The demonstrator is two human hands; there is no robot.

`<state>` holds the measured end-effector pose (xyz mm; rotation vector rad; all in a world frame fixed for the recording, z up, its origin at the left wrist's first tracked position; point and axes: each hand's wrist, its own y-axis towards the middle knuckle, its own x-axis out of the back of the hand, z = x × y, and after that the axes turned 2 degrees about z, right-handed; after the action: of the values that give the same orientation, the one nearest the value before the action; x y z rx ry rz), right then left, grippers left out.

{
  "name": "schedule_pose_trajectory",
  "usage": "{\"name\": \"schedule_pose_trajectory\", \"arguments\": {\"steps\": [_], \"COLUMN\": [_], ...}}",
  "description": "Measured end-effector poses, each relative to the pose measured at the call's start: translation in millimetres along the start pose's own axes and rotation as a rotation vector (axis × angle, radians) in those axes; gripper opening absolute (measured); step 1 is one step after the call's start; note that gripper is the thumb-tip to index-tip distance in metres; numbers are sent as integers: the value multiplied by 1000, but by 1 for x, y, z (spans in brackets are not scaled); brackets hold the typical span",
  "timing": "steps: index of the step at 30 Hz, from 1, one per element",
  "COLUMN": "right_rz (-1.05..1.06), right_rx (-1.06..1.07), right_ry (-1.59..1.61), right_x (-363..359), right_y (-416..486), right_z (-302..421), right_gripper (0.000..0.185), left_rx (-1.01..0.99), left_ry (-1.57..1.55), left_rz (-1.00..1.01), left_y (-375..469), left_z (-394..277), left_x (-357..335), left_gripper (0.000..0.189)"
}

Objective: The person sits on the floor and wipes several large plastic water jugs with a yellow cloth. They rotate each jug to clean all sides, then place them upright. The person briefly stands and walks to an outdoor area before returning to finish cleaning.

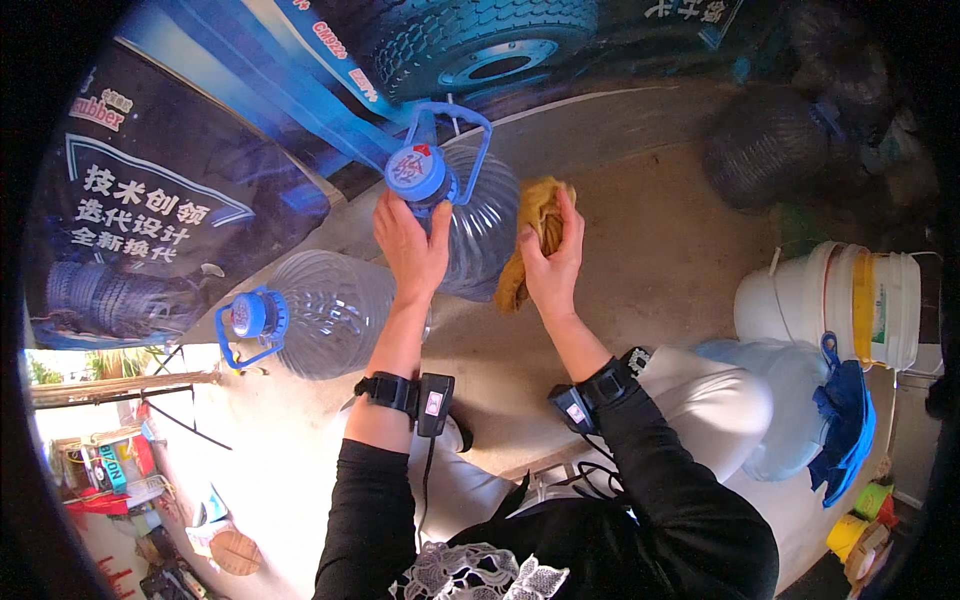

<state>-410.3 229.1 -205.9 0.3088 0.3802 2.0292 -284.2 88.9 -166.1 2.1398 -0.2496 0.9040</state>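
Note:
My left hand (411,244) grips the neck of a large clear plastic bottle (480,225), just below its blue screw cap (415,174). A blue carry handle (484,146) loops out from that neck. In my right hand (556,259) is a bunched yellow-brown cloth (534,217), close against or beside the bottle's ribbed side; whether it touches cannot be told. Another clear plastic bottle (337,319), also with a blue cap and handle, lies or stands to the left of my left forearm.
Stacked white plastic buckets (795,300) stand at the right. By my knee sits a big translucent bluish bottle (787,420) with a blue cloth (847,427) over its end. Printed banners (157,202) with tyre pictures hang ahead and left. A dark ribbed container (761,146) sits far right.

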Motion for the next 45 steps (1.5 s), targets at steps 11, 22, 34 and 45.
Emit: {"name": "schedule_pose_trajectory", "arguments": {"steps": [11,22,34,45], "right_rz": [137,460,740,736], "right_rx": [440,521,594,515], "right_ry": [-319,-398,-470,-624], "right_x": [4,-25,-25,-34], "right_y": [-23,96,122,121], "right_z": [-19,12,23,27], "right_gripper": [60,36,38,37], "left_rx": [25,-2,2,46], "left_ry": [28,5,21,-12], "left_rz": [9,0,-20,-9], "left_y": [0,2,-3,0], "left_z": [-6,0,-4,-4], "left_x": [2,0,3,1], "left_gripper": [71,73,69,70]}}
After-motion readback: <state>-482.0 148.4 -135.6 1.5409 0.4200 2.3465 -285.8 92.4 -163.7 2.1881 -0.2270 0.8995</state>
